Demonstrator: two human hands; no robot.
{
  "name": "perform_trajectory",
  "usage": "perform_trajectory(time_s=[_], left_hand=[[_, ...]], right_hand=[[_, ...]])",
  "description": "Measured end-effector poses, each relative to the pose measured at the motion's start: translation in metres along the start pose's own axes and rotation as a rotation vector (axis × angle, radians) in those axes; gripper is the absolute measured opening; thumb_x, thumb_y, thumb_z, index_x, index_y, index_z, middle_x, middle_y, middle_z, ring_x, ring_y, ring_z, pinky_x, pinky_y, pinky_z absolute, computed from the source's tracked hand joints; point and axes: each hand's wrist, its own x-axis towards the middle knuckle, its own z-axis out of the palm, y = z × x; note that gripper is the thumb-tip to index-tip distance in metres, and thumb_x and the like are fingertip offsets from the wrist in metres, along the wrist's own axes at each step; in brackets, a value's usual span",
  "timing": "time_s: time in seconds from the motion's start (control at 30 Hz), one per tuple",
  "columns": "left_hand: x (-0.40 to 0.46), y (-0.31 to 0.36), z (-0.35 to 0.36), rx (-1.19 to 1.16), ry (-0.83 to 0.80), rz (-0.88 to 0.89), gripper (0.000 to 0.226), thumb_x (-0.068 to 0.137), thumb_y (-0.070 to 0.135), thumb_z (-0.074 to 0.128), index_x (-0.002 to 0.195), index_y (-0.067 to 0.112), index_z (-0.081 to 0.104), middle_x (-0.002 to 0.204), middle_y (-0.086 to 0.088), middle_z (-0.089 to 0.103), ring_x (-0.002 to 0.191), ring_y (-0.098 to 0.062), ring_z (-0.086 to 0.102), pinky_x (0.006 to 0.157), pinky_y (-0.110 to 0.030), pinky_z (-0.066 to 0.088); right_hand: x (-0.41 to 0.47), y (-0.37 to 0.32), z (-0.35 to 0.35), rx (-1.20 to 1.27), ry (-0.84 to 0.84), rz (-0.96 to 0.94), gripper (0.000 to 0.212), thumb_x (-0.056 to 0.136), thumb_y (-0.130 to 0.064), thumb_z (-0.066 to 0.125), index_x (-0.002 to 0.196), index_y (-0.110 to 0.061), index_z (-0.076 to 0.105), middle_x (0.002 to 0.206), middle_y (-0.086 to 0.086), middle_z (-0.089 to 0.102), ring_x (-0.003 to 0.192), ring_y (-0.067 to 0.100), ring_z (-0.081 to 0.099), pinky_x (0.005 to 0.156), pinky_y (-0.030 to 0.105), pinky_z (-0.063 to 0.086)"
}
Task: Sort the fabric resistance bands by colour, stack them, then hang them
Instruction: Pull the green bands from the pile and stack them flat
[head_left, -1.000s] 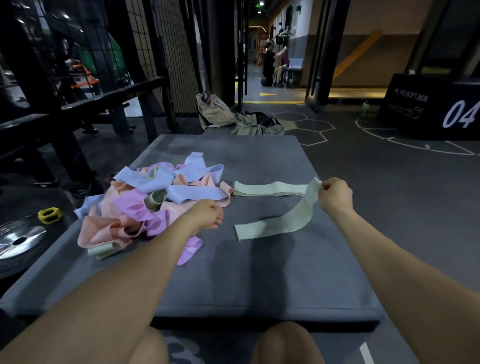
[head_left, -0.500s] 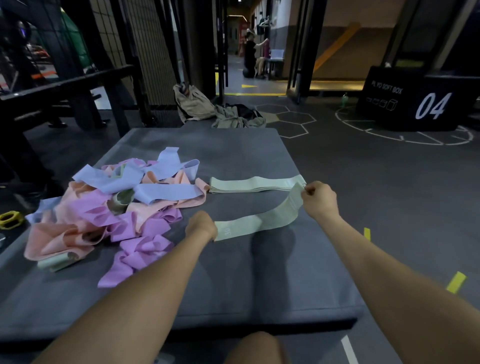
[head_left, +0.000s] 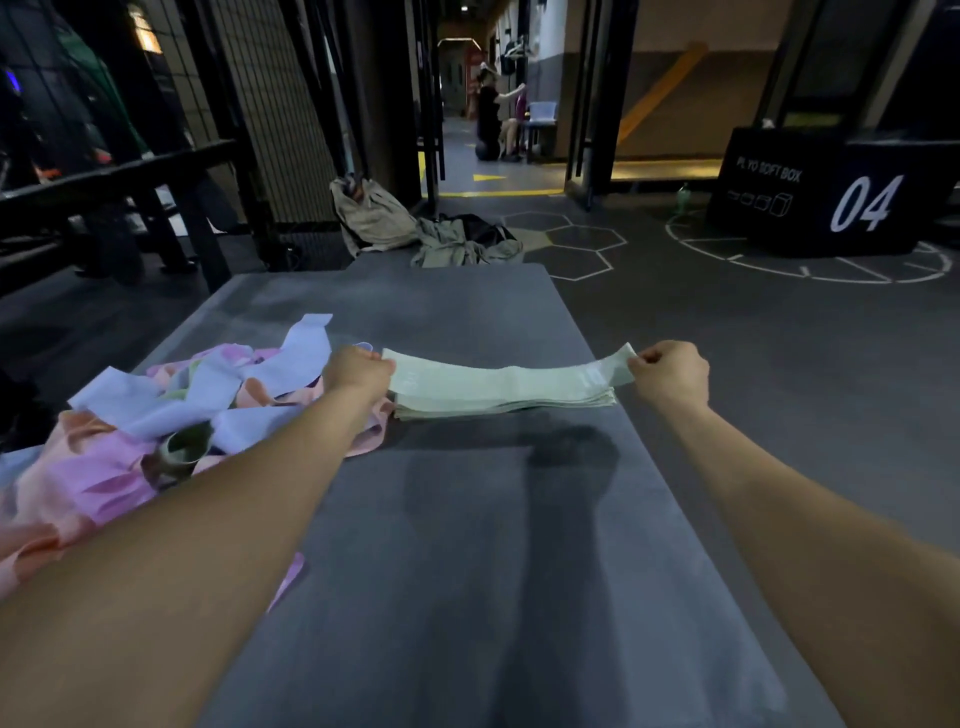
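Over the green stack (head_left: 498, 408) on the grey mat (head_left: 467, 545), left hand (head_left: 358, 371) and right hand (head_left: 670, 371) each pinch an end of one green band (head_left: 509, 376), messy pile (head_left: 171, 415) off left.

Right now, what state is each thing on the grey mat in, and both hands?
Pale green fabric band: held stretched flat by both ends above the green stack.
Stack of pale green bands: lying flat on the grey mat.
Pile of pink, lilac and blue bands: tangled, unsorted.
Left hand: pinches the band's left end.
Right hand: pinches the band's right end.
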Motion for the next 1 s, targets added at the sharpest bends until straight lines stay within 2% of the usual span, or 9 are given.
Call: perform_trajectory(time_s=[0.03,0.1,0.27,0.37,0.43,0.57,0.7,0.87,1.0], left_hand=[[0.007,0.002,0.002,0.070,0.019,-0.008,0.021,0.087,0.013,0.056,0.107,0.009,0.061,0.117,-0.006,0.063,0.090,-0.028,0.060,0.079,-0.031,0.049],[0.021,0.003,0.009,0.163,0.030,-0.045,0.020,0.087,0.015,0.055,0.106,0.011,0.061,0.117,-0.011,0.064,0.090,-0.029,0.059,0.078,-0.030,0.044],[0.049,-0.007,0.030,0.242,0.020,-0.100,0.040,0.088,0.015,0.054,0.127,0.011,0.050,0.125,-0.008,0.058,0.109,-0.028,0.058,0.081,-0.025,0.040],[0.059,-0.018,0.040,0.347,-0.014,-0.063,0.017,0.089,0.009,0.051,0.106,0.005,0.056,0.108,-0.005,0.062,0.110,-0.023,0.055,0.075,-0.022,0.032],[0.060,-0.022,0.045,0.404,-0.027,-0.028,0.022,0.091,0.007,0.049,0.109,-0.002,0.058,0.116,-0.011,0.062,0.116,-0.028,0.054,0.078,-0.023,0.035],[0.058,-0.025,0.049,0.472,-0.035,0.001,0.027,0.086,0.010,0.053,0.106,-0.003,0.065,0.108,-0.022,0.065,0.102,-0.037,0.062,0.085,-0.037,0.053],[0.054,-0.028,0.050,0.574,-0.089,0.088,0.028,0.089,0.004,0.051,0.115,-0.004,0.060,0.122,-0.015,0.060,0.117,-0.031,0.054,0.091,-0.027,0.041],[0.050,-0.030,0.046,0.688,-0.103,0.161,0.029,0.088,0.014,0.056,0.115,0.002,0.057,0.121,-0.014,0.058,0.113,-0.030,0.054,0.087,-0.030,0.044],[0.056,-0.028,0.045,0.590,-0.129,0.399,0.052,0.080,0.036,0.070,0.122,0.013,0.051,0.128,-0.009,0.044,0.119,-0.027,0.047,0.097,-0.034,0.039]], right_hand=[[0.006,0.001,0.004,0.001,0.005,0.009,0.013,0.088,-0.016,0.058,0.089,-0.008,0.068,0.099,0.018,0.067,0.090,0.033,0.061,0.072,0.030,0.043],[0.018,0.003,0.014,0.006,0.009,0.018,0.014,0.088,-0.018,0.058,0.088,-0.008,0.068,0.099,0.018,0.067,0.091,0.035,0.061,0.073,0.032,0.044],[0.040,0.009,0.046,-0.027,0.003,0.018,0.015,0.089,-0.018,0.058,0.089,-0.006,0.067,0.099,0.017,0.067,0.090,0.034,0.061,0.074,0.035,0.048],[0.048,0.017,0.059,-0.054,0.002,0.031,0.017,0.089,-0.019,0.058,0.093,-0.005,0.068,0.101,0.017,0.066,0.091,0.035,0.062,0.077,0.037,0.050],[0.051,0.022,0.065,-0.066,-0.009,0.027,0.017,0.089,-0.017,0.057,0.093,-0.005,0.067,0.101,0.017,0.065,0.090,0.035,0.060,0.074,0.035,0.047],[0.054,0.027,0.073,-0.093,-0.014,0.015,0.015,0.089,-0.013,0.055,0.092,-0.005,0.066,0.099,0.016,0.064,0.080,0.031,0.054,0.069,0.031,0.042],[0.055,0.031,0.078,-0.128,0.009,-0.010,0.015,0.089,-0.008,0.053,0.088,-0.001,0.066,0.097,0.018,0.063,0.076,0.029,0.051,0.069,0.031,0.042],[0.059,0.036,0.081,-0.200,0.012,-0.054,0.017,0.090,-0.014,0.057,0.098,-0.001,0.063,0.112,0.019,0.057,0.104,0.036,0.052,0.084,0.038,0.044],[0.058,0.022,0.086,-0.335,-0.082,-0.389,0.035,0.087,-0.024,0.063,0.117,-0.007,0.059,0.123,0.015,0.049,0.119,0.033,0.038,0.097,0.036,0.034]])
